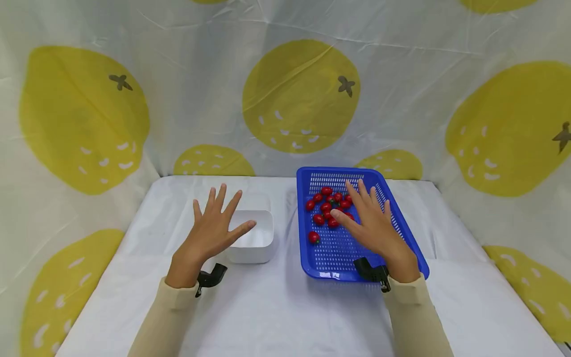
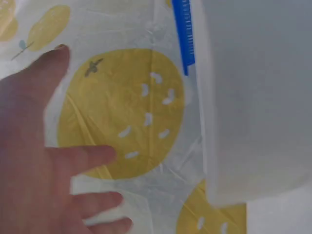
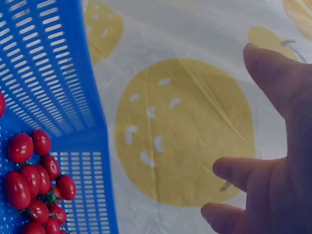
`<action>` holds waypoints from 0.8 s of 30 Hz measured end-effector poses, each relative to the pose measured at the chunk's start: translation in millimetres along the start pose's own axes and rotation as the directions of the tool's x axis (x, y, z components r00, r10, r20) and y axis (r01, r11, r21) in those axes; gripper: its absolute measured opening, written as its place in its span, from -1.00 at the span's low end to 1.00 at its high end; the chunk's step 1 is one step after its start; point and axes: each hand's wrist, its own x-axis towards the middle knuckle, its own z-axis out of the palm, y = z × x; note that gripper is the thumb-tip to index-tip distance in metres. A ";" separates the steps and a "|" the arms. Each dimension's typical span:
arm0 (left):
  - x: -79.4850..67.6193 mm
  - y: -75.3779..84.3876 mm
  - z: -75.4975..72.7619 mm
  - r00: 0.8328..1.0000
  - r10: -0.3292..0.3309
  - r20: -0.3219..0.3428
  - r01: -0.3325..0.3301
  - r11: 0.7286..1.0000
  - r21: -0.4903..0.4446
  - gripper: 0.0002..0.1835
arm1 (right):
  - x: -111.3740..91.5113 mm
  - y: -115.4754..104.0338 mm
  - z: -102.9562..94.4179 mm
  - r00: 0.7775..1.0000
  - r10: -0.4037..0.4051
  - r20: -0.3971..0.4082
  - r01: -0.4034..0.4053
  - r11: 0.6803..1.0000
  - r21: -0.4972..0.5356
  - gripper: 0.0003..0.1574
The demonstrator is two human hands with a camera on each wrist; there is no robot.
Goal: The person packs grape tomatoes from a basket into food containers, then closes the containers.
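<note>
My left hand is spread with straight fingers above a white square container, holding nothing. In the left wrist view, the container's pale wall fills the right side, apart from the fingers. Over the blue slotted basket, my right hand is likewise spread and holds nothing. Several red cherry tomatoes lie in the basket, mostly bunched toward its back; a lone tomato is nearer the front left. The right hand hides part of the basket. In the right wrist view, tomatoes show at lower left.
A white cloth covers the table. Behind it hangs a pale curtain with yellow lemon prints. Another whitish shape, perhaps a lid or second container, lies just behind the white container. Black mounts are worn at both wrists.
</note>
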 end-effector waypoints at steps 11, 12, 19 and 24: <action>1.7 -32.0 43.6 0.983 0.041 -0.177 -0.119 0.882 -0.456 -0.33 | 22.0 12.6 -14.1 0.980 -0.129 0.154 0.094 0.971 0.218 -0.14; 1.1 -33.1 47.6 0.981 0.040 -0.190 -0.129 0.866 -0.483 -0.34 | 23.5 13.5 -14.2 0.978 -0.135 0.158 0.096 0.967 0.237 -0.15; -3.9 -40.4 61.6 0.982 0.022 -0.189 -0.137 0.771 -0.622 -0.36 | 38.9 22.0 -1.3 0.965 -0.165 0.205 0.085 0.933 0.349 -0.20; -5.7 -47.0 65.2 0.992 0.022 -0.126 -0.106 0.696 -0.711 -0.32 | 47.9 26.3 11.8 0.948 -0.200 0.248 0.096 0.922 0.374 -0.19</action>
